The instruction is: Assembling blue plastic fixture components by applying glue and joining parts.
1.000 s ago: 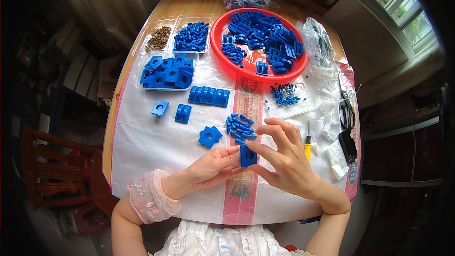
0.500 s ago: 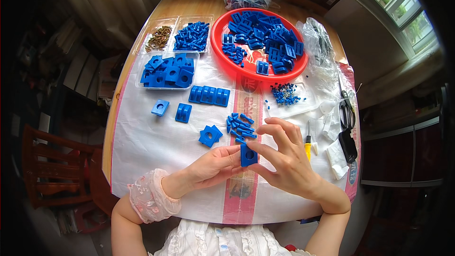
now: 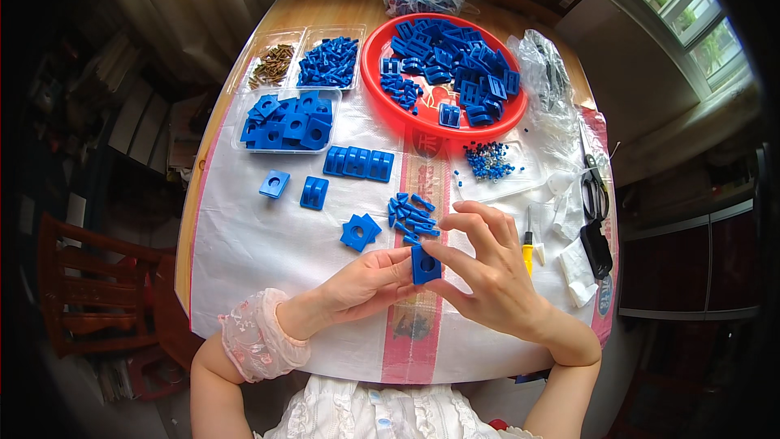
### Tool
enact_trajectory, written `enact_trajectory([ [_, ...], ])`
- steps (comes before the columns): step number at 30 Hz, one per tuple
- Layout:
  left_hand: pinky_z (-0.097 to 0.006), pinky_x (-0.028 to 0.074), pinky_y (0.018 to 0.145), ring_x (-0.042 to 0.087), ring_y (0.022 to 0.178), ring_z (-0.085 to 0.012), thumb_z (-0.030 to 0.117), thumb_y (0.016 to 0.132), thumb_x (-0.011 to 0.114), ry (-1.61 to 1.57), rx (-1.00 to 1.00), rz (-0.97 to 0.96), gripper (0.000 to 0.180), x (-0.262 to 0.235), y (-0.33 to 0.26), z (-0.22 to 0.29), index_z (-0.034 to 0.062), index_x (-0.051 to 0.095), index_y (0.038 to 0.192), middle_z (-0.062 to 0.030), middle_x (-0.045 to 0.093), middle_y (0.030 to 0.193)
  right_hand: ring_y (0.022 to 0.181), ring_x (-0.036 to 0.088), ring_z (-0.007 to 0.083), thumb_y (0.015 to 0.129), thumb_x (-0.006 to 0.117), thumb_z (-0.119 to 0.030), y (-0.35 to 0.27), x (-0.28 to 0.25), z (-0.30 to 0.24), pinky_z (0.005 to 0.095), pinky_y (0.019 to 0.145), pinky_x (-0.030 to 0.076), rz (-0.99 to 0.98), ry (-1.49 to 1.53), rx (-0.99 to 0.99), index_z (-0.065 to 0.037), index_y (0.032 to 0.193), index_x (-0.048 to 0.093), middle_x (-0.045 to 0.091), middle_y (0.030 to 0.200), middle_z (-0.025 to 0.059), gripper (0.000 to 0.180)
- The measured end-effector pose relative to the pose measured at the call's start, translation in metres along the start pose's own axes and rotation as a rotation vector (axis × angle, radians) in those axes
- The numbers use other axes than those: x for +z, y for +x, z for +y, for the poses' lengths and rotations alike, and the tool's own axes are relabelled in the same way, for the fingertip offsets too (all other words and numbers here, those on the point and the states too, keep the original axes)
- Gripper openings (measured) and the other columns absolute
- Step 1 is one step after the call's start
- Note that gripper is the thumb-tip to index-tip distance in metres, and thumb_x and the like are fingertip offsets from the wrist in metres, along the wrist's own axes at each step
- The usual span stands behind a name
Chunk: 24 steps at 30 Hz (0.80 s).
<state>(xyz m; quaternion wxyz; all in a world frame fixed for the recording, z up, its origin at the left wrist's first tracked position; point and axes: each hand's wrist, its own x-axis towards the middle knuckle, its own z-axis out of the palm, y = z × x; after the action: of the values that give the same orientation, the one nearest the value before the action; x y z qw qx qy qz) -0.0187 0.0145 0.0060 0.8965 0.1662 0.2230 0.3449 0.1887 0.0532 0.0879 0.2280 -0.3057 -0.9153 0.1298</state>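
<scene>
Between my two hands, over the front middle of the table, is a square blue plastic plate (image 3: 426, 265) with a round hole. My left hand (image 3: 370, 283) pinches its left side between thumb and fingers. The thumb and a finger of my right hand (image 3: 487, 272) grip its right side at top and bottom, the other fingers raised. Just beyond lies a pile of small blue plastic pegs (image 3: 411, 218). A small stack of blue square plates (image 3: 360, 232) rests to the left of it. Whether another part sits behind the held plate is hidden.
Blue blocks (image 3: 357, 164) stand in a row farther back. Behind are a clear box of blue plates (image 3: 286, 123), a tray of brass screws (image 3: 273, 67) and a red basin (image 3: 375, 106) of blue parts. A yellow-handled screwdriver (image 3: 528, 254) and black scissors (image 3: 596, 191) lie right.
</scene>
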Motion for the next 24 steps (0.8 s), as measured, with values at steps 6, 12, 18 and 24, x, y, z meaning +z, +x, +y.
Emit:
enact_trajectory([
  [6, -0.028, 0.045, 0.1, 0.054, 0.117, -0.0099, 0.026, 0.103, 0.051, 0.013, 0.002, -0.001, 0.036, 0.0004, -0.0001, 0.0003, 0.0049, 0.052, 0.132, -0.0029, 0.058, 0.126, 0.122, 0.047, 0.0315, 0.059, 0.08, -0.013, 0.0, 0.0008, 0.0, 0.0455, 0.097, 0.036, 0.004, -0.003, 0.0, -0.008, 0.101, 0.067, 0.053, 0.117, 0.0096, 0.044],
  [12, -0.028, 0.044, 0.102, 0.054, 0.119, -0.0102, 0.026, 0.103, 0.052, 0.015, 0.006, 0.0, 0.037, -0.0006, -0.0002, -0.0004, 0.0049, 0.051, 0.134, -0.0029, 0.058, 0.127, 0.122, 0.047, 0.0314, 0.059, 0.08, -0.012, 0.0, -0.0001, -0.0003, 0.0456, 0.097, 0.036, 0.001, -0.003, -0.002, -0.008, 0.101, 0.067, 0.053, 0.116, 0.0097, 0.044],
  [18, -0.03, 0.043, 0.104, 0.053, 0.121, -0.0111, 0.026, 0.102, 0.052, 0.002, -0.007, 0.004, 0.038, -0.0019, 0.0004, -0.0009, 0.0042, 0.05, 0.134, -0.0036, 0.057, 0.129, 0.122, 0.048, 0.0315, 0.059, 0.08, -0.012, -0.0002, 0.0002, 0.0003, 0.0457, 0.096, 0.036, 0.005, -0.007, -0.008, -0.008, 0.101, 0.067, 0.054, 0.116, 0.0098, 0.044],
  [24, -0.03, 0.043, 0.105, 0.053, 0.121, -0.0115, 0.026, 0.102, 0.052, -0.004, -0.005, -0.001, 0.038, -0.002, 0.0003, -0.0011, 0.004, 0.051, 0.133, -0.0039, 0.057, 0.129, 0.122, 0.048, 0.0316, 0.059, 0.08, -0.012, -0.0003, 0.0001, -0.0002, 0.0456, 0.096, 0.037, 0.001, -0.003, -0.005, -0.008, 0.101, 0.067, 0.054, 0.116, 0.0098, 0.045],
])
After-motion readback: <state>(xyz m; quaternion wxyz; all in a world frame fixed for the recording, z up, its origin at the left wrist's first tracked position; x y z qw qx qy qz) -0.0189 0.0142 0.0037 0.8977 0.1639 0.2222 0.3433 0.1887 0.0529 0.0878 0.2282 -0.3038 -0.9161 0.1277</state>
